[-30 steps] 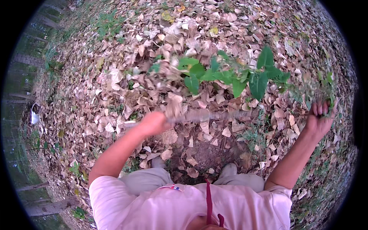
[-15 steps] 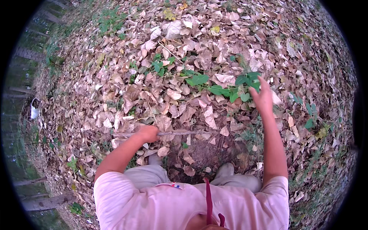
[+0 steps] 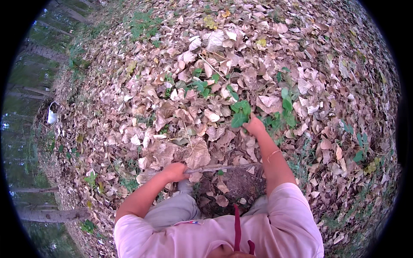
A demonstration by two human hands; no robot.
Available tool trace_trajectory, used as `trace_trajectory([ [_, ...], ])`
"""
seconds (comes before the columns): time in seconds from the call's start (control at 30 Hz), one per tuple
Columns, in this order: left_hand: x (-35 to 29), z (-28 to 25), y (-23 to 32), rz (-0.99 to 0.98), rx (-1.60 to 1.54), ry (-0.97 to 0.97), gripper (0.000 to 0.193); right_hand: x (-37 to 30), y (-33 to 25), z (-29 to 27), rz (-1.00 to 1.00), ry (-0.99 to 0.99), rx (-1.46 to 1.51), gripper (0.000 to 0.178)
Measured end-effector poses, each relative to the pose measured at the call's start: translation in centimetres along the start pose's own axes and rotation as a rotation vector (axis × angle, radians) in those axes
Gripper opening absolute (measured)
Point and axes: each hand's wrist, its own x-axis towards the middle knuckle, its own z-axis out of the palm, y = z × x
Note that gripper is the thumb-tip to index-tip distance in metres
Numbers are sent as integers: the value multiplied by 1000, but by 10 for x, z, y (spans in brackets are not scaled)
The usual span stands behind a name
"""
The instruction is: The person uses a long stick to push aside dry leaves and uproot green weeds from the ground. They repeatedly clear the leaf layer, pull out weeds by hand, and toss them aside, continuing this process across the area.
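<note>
So I'm looking at someone out among a ton of dry leaves, and their left hand (image 3: 175, 172) has its fingers wrapped around a rough brownish stick (image 3: 221, 167). The stick lies crosswise in front of the body, poking out both sides of the fist, with its far right end right by the right forearm. Right hand (image 3: 255, 126) is reached out past the stick, down at a leafy green plant (image 3: 240, 114), with the broad leaves just beside the fingers. Fingertips are tucked out of sight there, so honestly can't tell if they're pinching a stem or only touching it. More green leaves (image 3: 287, 106) sit off to the right of that hand, kinda blurry. Between the stick and the legs there's a patch of bare dark soil (image 3: 241, 182) with a few dry leaves on it. Way off to the left there's a white bag-like thing (image 3: 52, 117) with a thin loop on top, near some tree trunks (image 3: 53, 216).
</note>
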Motion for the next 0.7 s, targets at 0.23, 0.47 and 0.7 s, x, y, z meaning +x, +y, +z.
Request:
trace_trajectory([
  [0.23,-15,-21,-24,-124,-613,101,33,-44,-12,-44,-212,10,439,28],
  [0.47,3,-50,9,-50,-653,92,30,-159,23,-165,52,327,1219,21],
  [0.7,44,-58,44,95,-349,67,33,-278,175,-259,172,1065,1543,25],
])
